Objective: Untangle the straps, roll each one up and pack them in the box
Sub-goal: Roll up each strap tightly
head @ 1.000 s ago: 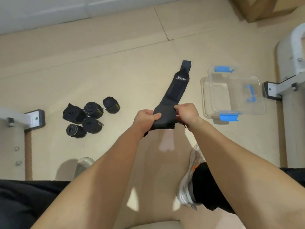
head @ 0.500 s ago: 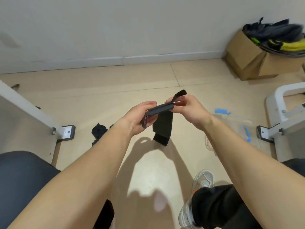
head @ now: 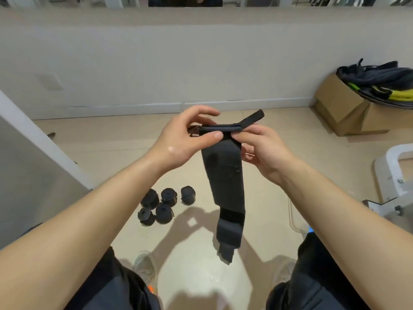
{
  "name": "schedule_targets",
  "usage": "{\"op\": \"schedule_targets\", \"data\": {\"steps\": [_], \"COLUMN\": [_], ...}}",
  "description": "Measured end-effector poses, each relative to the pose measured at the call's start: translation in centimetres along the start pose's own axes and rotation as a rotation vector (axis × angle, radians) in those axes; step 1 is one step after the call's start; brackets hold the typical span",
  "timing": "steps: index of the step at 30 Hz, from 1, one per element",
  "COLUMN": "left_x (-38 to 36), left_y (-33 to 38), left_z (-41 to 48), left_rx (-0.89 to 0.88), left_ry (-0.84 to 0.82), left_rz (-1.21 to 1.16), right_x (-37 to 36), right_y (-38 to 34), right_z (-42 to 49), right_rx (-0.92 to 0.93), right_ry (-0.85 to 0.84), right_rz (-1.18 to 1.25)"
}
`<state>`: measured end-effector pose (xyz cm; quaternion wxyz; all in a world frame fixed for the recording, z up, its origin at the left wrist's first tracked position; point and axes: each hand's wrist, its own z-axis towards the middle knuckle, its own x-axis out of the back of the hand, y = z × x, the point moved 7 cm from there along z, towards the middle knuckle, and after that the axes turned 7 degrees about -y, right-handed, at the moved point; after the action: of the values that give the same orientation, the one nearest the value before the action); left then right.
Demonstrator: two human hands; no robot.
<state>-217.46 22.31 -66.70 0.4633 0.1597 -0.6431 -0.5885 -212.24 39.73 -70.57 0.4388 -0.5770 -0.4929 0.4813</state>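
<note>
The long black fabric strap (head: 225, 175) is held in the air, its folded top edge pinched by the left hand (head: 185, 137) and the right hand (head: 266, 151), the tail hanging free below them. I judge that loose tail could twist, or its fastening patch snag, leaving a lopsided roll. Below the left hand five rolled black straps (head: 165, 205) lie on the beige floor (head: 111, 142); the clear plastic box (head: 296, 220) is mostly hidden under the right forearm.

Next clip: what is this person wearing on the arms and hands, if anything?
The left arm and right arm are bare, with no sleeves in view. The left hand and right hand wear no gloves, and no watch, band or ring shows.
</note>
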Motion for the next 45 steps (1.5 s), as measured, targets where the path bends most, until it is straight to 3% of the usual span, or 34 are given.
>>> {"op": "schedule_targets", "data": {"steps": [3, 6, 13, 17, 23, 28, 31, 36, 38, 45], "left_x": [1.0, 1.3, -0.1, -0.5, -0.5, -0.7, 0.4, 1.3, 0.8, 0.7], "left_y": [-0.1, -1.3, -4.1, -4.9, -4.6, -4.4, -3.9, -2.7, -2.5, -2.5], "left_z": [-0.4, -0.5, 0.0, 0.8, 1.8, 2.4, 2.3, 1.7, 1.5, 1.3], "left_rx": [-0.093, -0.010, 0.243, 0.320, 0.292, 0.315, 0.275, 0.213, 0.189, 0.227], "left_ry": [0.175, 0.275, 0.308, 0.331, 0.332, 0.206, 0.195, 0.219, 0.154, -0.042], "left_rz": [-0.001, -0.084, -0.468, -0.574, -0.477, -0.390, -0.159, 0.421, 0.406, -0.085], "right_x": [-1.4, -2.2, -2.1, -1.7, -1.1, -0.1, 0.5, 0.3, 0.4, 0.5], "right_y": [0.4, 0.7, 1.9, 2.6, 2.5, 2.2, 2.1, 2.3, 2.2, 1.9], "right_z": [0.4, 0.9, 2.5, 3.2, 3.9, 3.9, 3.8, 3.3, 3.1, 2.9], "right_rx": [0.001, 0.005, -0.017, -0.063, -0.029, 0.003, 0.011, 0.019, 0.024, 0.019], "right_ry": [-0.068, -0.085, -0.107, -0.037, -0.003, 0.071, 0.098, 0.134, 0.162, 0.161], "right_rz": [0.052, 0.060, 0.181, 0.194, 0.170, 0.122, 0.091, 0.063, 0.057, 0.044]}}
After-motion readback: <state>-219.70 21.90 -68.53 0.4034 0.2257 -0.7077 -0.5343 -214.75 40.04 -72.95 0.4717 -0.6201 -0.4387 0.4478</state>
